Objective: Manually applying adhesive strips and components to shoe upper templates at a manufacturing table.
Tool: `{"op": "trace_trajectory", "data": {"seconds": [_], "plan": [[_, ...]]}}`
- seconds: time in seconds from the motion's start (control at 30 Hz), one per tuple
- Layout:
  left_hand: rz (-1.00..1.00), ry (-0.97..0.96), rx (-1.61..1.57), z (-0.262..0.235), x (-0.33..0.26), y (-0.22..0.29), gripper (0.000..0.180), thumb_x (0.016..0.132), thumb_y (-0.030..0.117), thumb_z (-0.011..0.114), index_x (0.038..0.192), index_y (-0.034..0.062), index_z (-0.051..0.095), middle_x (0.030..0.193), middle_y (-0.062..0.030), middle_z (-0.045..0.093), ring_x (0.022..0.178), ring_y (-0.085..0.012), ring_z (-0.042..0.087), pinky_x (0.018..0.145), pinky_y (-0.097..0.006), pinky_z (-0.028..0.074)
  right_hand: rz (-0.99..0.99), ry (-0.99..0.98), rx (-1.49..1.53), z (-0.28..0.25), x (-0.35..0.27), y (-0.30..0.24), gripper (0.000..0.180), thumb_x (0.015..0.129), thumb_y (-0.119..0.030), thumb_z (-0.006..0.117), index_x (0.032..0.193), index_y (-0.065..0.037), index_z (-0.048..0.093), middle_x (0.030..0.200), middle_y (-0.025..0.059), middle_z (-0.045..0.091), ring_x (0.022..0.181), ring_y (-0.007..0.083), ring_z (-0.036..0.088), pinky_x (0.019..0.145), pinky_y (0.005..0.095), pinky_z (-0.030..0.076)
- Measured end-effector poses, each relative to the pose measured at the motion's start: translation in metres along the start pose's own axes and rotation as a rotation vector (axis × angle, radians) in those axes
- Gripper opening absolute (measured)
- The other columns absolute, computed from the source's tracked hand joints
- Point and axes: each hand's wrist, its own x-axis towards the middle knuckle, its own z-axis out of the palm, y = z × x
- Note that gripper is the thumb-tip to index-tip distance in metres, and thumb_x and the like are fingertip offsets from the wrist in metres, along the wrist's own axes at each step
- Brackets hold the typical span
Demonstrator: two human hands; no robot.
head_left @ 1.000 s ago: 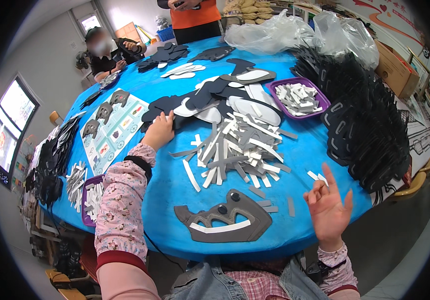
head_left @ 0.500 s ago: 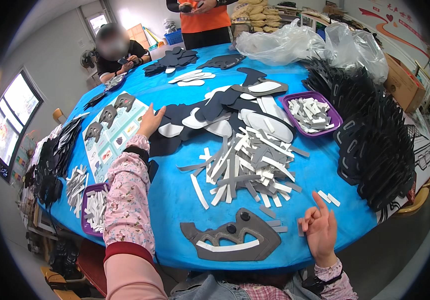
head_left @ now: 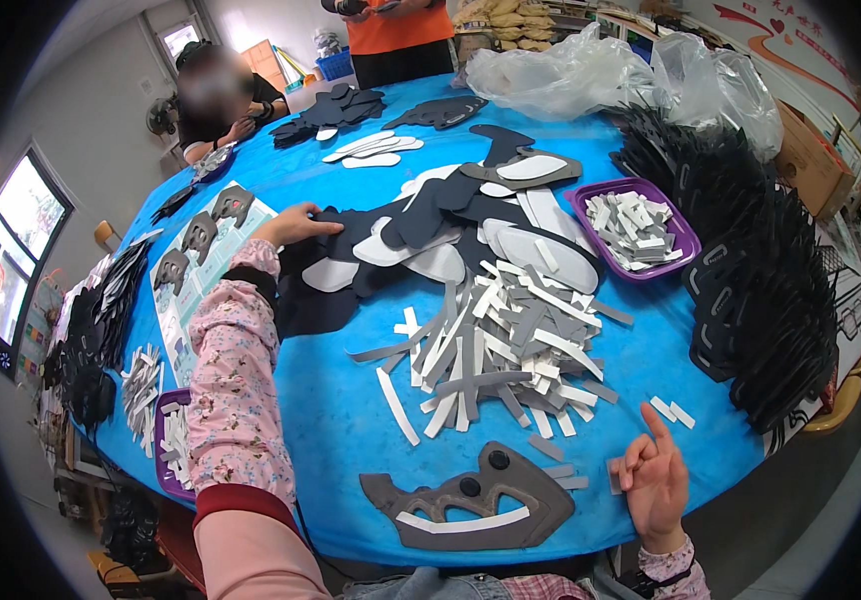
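On the blue table (head_left: 331, 420), far left of centre: dark flat cut pieces (head_left: 351, 235), overlapping with pale oval ones (head_left: 431, 262); likely light, thin and floppy, best pinched at a free edge. Left hand (head_left: 296, 225) rests flat on the dark pieces, fingers extended, gripping nothing. Right hand (head_left: 656, 480) hovers at the near edge, loosely curled, index finger up, empty. Between them: heap of white and grey strips (head_left: 501, 350); grey shaped panel (head_left: 476, 495) nearest; purple tray (head_left: 681, 235) of strips beyond.
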Motion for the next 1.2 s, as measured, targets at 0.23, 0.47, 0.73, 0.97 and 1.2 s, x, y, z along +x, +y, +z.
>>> {"op": "trace_trajectory", "data": {"seconds": [0.23,0.47,0.73,0.97,1.2], "plan": [[0.117,0.12,-0.159,-0.012,-0.012,0.004,0.061,0.068,0.042,0.08,0.108,-0.0002,0.059,0.096,-0.01,0.062,0.087,-0.018,0.059,0.079,-0.028,0.046,0.004,-0.003,-0.015,0.001,0.002,0.001,0.066,0.096,-0.044,0.036,0.142,0.001,0.022,0.082,0.0056,0.05,0.064,0.0126,0.049,0.07,0.0284,0.043],[0.209,0.23,-0.139,-0.042,-0.047,0.038,0.074,0.066,0.04,0.081,0.118,-0.0059,0.055,0.109,-0.0177,0.062,0.098,-0.0243,0.061,0.088,-0.032,0.046,0.015,-0.008,0.012,-0.003,0.003,0.004,0.064,0.097,-0.043,0.035,0.142,0.0,0.022,0.082,0.0051,0.049,0.064,0.0119,0.049,0.068,0.0279,0.043],[0.412,1.009,-0.15,-0.09,-0.092,0.058,0.033,0.076,0.026,0.075,0.093,0.0018,0.061,0.084,-0.0067,0.066,0.075,-0.0142,0.063,0.069,-0.029,0.049,0.015,-0.027,0.056,-0.003,0.001,0.001,0.063,0.097,-0.042,0.035,0.142,0.0,0.022,0.083,0.0047,0.049,0.066,0.012,0.048,0.068,0.0279,0.042],[0.84,1.094,0.173,0.024,-0.1,0.173,0.02,0.073,0.003,0.065,0.089,0.0105,0.056,0.086,-0.0062,0.063,0.077,-0.029,0.063,0.063,-0.033,0.049,0.039,-0.078,0.082,0.001,0.002,-0.002,0.059,0.098,-0.037,0.035,0.142,-0.001,0.023,0.086,0.0066,0.052,0.069,0.0137,0.051,0.079,0.0294,0.042],[0.573,0.6,-0.131,0.045,-0.121,0.137,0.039,0.077,0.036,0.071,0.103,0.0084,0.064,0.102,-0.0092,0.063,0.094,-0.0275,0.062,0.081,-0.038,0.047,0.025,-0.126,0.105,-0.004,0.003,0.001,0.063,0.096,-0.038,0.039,0.142,0.001,0.021,0.087,0.0071,0.053,0.071,0.0142,0.052,0.07,0.0271,0.043]]}}
